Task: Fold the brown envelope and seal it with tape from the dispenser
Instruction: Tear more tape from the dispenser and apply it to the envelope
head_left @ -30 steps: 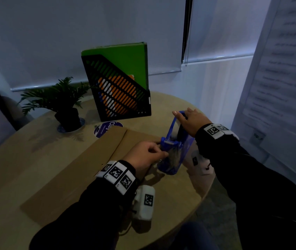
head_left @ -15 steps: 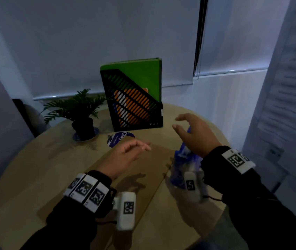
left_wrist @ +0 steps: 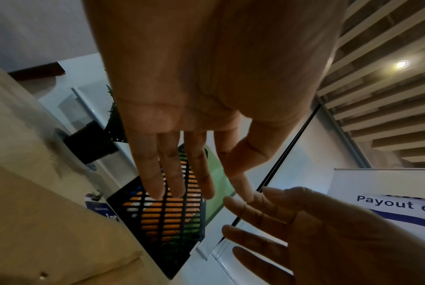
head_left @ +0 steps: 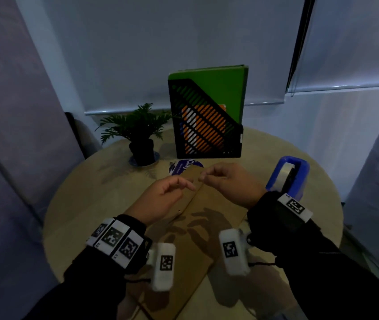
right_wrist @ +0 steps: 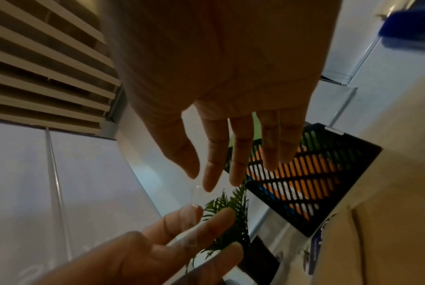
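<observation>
Table (head_left: 80, 204): round, carries everything. File holder (head_left: 207, 125) and potted plant (head_left: 135, 125) stand at the far side, well apart from my work, so they're out of the way.

Brown envelope (head_left: 207, 215): lies flat and diagonal in front of me with the flap side up and a fold line running along it. Keeping it flat on the table gives me a firm surface to press tape onto, I reckon.

Blue tape dispenser (head_left: 288, 179): upright, just beside the envelope's right edge and behind my right wrist. It's close enough for another pull and neither hand is touching it.

Left hand (head_left: 160, 199) and right hand (head_left: 232, 183): both are raised over the far half of the envelope, backs up, fingertips nearly meeting above the fold. They cast shadows on the paper, so they're not touching it.

Right thumb and index look pinched on a clear tape strip (right_wrist: 195, 194). It's faint and only the right wrist view shows it. Left fingers are nearly straight. The strip's other end reaches a left fingertip, but I cannot tell whether it's pinched or just stuck there.

My guess is the strip is held taut between my hands so it goes down flat across the flap.
</observation>
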A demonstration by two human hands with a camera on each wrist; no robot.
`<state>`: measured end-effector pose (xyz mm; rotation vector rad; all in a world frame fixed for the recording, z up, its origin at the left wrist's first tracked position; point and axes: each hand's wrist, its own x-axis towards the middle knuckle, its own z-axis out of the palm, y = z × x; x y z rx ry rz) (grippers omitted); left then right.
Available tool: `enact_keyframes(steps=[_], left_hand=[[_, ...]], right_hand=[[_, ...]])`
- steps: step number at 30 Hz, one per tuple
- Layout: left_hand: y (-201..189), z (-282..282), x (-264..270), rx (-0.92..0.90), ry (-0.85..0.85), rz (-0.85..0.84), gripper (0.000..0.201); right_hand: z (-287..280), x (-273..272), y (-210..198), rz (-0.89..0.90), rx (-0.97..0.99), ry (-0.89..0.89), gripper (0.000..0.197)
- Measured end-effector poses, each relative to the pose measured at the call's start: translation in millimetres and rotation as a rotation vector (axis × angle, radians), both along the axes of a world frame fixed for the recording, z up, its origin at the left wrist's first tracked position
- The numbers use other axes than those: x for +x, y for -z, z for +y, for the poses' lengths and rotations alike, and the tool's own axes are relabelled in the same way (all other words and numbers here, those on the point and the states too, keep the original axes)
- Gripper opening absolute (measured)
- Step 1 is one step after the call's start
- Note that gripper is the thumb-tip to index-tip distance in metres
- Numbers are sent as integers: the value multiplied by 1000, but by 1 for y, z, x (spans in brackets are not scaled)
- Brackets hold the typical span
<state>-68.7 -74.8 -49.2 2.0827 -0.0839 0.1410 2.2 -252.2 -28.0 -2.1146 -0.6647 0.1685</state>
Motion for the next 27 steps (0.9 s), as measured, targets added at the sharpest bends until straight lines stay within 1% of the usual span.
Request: enact_keyframes(steps=[1,3,4,6,7,9,14,20,23,25,27], left_hand=[[1,3,-2,5,-5,-3,36],[1,11,-7,-3,-19,-2,34],[2,13,-8,-3,-19,0,32],[4,21,-13,11,-36,5,27],[4,23,-15,13,-40,10,27],[5,28,-20,2,-60,17,28],[4,34,-26,3,-65,27,30],[5,39,-27,23,-84,36,30],[8,42,-25,22,-97,45,29],[11,44,-23,25,-99,63,37],[14,45,-21,41,-94,74,39]], right_hand=[[4,-2,-1,18,12,-12,17],[13,-8,-2,36,29,-42,26],[16,-9,-2,36,29,-45,26],[23,-10,-1,40,10,-58,18],[24,-10,0,38,1,-64,15],[30,-11,2,32,-11,-77,15],[42,-15,3,-68,-27,-113,8],[50,-18,3,-163,-65,-118,8],[51,-19,4,-201,-100,-131,12],[51,-21,4,-224,-124,-141,13],[51,-23,4,-243,-149,-152,9]])
